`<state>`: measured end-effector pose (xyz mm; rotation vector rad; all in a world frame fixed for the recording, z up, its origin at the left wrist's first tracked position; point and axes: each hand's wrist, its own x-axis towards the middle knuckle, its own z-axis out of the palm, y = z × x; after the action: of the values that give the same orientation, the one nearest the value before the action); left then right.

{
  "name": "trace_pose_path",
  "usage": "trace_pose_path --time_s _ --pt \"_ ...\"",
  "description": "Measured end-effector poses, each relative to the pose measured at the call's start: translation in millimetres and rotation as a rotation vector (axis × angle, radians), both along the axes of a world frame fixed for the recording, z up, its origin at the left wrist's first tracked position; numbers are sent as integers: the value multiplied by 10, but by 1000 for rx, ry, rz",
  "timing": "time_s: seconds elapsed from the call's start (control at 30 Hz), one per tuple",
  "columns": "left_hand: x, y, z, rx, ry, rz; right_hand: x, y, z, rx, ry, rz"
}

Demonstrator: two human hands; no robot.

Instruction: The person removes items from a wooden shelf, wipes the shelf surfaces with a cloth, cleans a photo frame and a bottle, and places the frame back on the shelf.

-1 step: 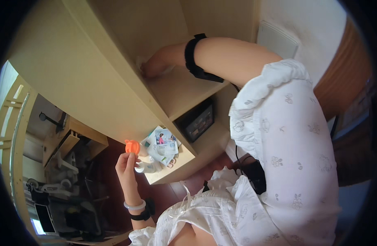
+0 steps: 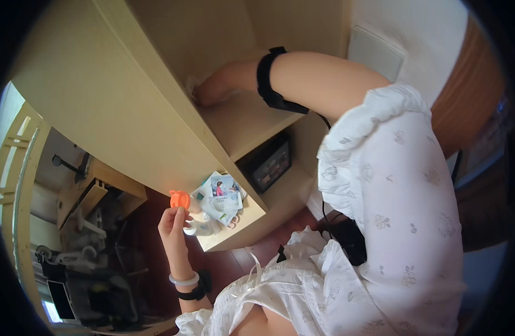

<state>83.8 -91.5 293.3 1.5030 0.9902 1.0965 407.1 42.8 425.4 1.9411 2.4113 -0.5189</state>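
My left hand (image 2: 172, 220) pinches a small, flat orange item (image 2: 180, 200) with a rounded outline, possibly plastic; its exact kind is unclear. It is held up beside a low wooden ledge (image 2: 226, 238). On the ledge lie printed packets (image 2: 224, 193) and a white bottle (image 2: 200, 228) on its side, close to my left wrist. My right hand (image 2: 215, 89) reaches into a wooden shelf compartment (image 2: 249, 126), its fingers bent against the left inner wall. A bit of white material (image 2: 191, 84), perhaps a tissue or cloth, shows at those fingertips, mostly covered by the hand.
A tall wooden panel (image 2: 123, 112) stands between my two hands. Below the compartment sits a dark-screened device (image 2: 271, 168). A black cable hangs near my right arm. At left are a wooden desk (image 2: 117, 193), a dark chair (image 2: 100, 291) and a ladder-like wooden frame (image 2: 22, 168).
My right upper arm and sleeve appear slightly farther right. Both hands keep their places, the orange item still in the left one.
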Motion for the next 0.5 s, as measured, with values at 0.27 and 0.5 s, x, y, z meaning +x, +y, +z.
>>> trace_pose_path --time_s 0.27,0.5 --pt "228 15 -243 -86 -132 -295 -379 -1427 -165 380 -98 -19" --pt "501 -327 -116 4 -93 -496 429 -2189 -485 1030 -175 -347"
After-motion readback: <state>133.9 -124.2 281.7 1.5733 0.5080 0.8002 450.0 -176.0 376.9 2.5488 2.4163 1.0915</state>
